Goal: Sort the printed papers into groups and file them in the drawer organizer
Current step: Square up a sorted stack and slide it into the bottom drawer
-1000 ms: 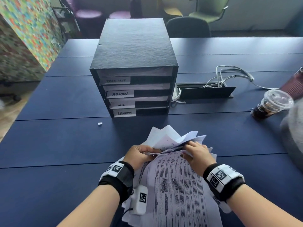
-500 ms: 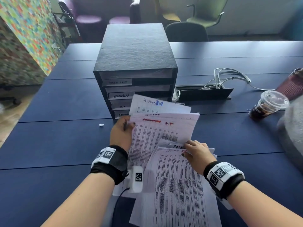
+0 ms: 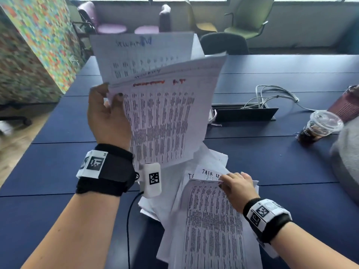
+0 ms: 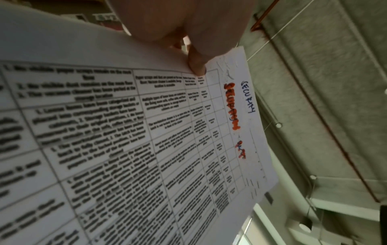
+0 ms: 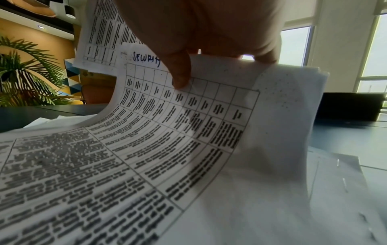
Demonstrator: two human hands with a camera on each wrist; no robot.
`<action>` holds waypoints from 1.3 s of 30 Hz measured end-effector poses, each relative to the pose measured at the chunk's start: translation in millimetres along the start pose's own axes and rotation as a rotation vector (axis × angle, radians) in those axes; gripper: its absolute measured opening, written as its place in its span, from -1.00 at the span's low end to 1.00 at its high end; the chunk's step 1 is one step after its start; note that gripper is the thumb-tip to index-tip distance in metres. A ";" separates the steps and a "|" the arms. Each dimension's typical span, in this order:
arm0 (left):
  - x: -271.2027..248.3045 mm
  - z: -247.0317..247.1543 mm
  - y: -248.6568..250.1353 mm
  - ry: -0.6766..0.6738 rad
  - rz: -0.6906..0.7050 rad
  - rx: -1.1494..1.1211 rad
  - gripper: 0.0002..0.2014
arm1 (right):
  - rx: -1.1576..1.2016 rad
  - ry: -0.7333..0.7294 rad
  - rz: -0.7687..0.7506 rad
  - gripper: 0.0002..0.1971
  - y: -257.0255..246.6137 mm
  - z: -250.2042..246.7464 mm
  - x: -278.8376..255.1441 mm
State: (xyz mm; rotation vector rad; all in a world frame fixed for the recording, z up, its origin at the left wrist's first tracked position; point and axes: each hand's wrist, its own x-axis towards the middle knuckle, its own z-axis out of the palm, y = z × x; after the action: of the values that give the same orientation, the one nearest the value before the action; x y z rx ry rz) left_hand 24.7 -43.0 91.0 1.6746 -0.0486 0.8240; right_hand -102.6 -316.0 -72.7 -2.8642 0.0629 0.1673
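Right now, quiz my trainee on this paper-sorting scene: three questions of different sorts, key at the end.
1. True or false: the left hand holds its printed sheets lifted off the blue table.
2. Multiple choice: the right hand is A) gripping the iced drink cup, B) pinching the top edge of a sheet on the paper pile, C) resting empty on the table.
3. Fill in: in the left wrist view, the handwritten blue word on the held sheet reads ____.

Key: 1 true; 2 B; 3 SECURITY.
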 end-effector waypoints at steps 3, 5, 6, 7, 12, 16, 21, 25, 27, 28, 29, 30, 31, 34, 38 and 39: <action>6.3 -1.3 6.9 0.083 0.031 -0.077 -0.72 | 0.000 0.003 -0.003 -0.85 -1.6 -4.1 -3.4; 5.2 1.6 8.4 0.090 0.038 -0.100 -0.74 | 0.014 -0.008 -0.002 -0.87 -2.8 -7.7 -5.4; 3.7 4.6 6.4 0.073 0.034 -0.093 -0.78 | 0.022 -0.011 -0.002 -0.88 -3.0 -9.5 -5.9; 0.3 7.8 2.8 0.053 0.019 -0.077 -0.82 | 0.028 -0.013 -0.005 -0.89 -3.3 -12.0 -6.3; -31.9 22.3 -35.0 -0.087 -0.176 0.085 -0.91 | 0.050 -0.012 -0.020 -0.87 -7.1 -31.9 -8.1; -65.8 23.6 -84.5 -0.299 -0.412 0.216 -0.82 | 0.080 -0.024 -0.028 -0.87 -7.3 -36.3 -7.0; -99.5 17.1 -121.4 -0.567 -0.565 0.411 -0.78 | 0.058 -0.040 -0.028 -0.88 -11.6 -38.9 -0.8; -114.6 10.3 -134.1 -0.756 -0.604 0.514 -0.88 | 0.044 -0.044 -0.039 -0.81 -24.4 -44.9 8.7; -125.0 9.7 -132.6 -0.793 -0.659 0.443 -0.88 | 0.050 -0.043 -0.051 -0.78 -31.9 -43.7 15.3; -130.8 10.1 -130.7 -0.787 -0.703 0.369 -0.91 | 0.070 -0.038 -0.046 -0.77 -34.1 -41.2 18.4; -136.5 11.0 -128.5 -0.768 -0.736 0.296 -0.96 | 0.100 -0.036 -0.036 -0.75 -35.9 -39.1 20.6; -141.2 12.0 -127.3 -0.748 -0.765 0.229 -0.98 | 0.128 -0.040 -0.024 -0.72 -36.4 -36.6 21.9; -144.5 13.1 -126.9 -0.733 -0.790 0.165 -0.99 | 0.146 -0.048 -0.019 -0.67 -36.9 -35.0 22.4; -146.1 14.2 -124.3 -0.725 -0.826 0.066 -0.87 | 0.131 -0.074 -0.018 -0.57 -38.1 -32.4 21.6; -146.8 13.2 -134.3 -0.745 -0.872 0.051 -0.84 | 0.106 -0.087 -0.017 -0.54 -34.6 -26.5 20.6; -147.7 12.8 -136.8 -0.741 -0.886 0.043 -0.83 | 0.085 -0.097 -0.027 -0.55 -33.4 -23.9 20.6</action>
State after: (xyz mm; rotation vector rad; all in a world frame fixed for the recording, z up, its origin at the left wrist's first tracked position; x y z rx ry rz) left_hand -17.6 -72.3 -104.0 1.7184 0.1906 -0.4686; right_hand -77.6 -290.9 -43.4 -2.7666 0.0122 0.2906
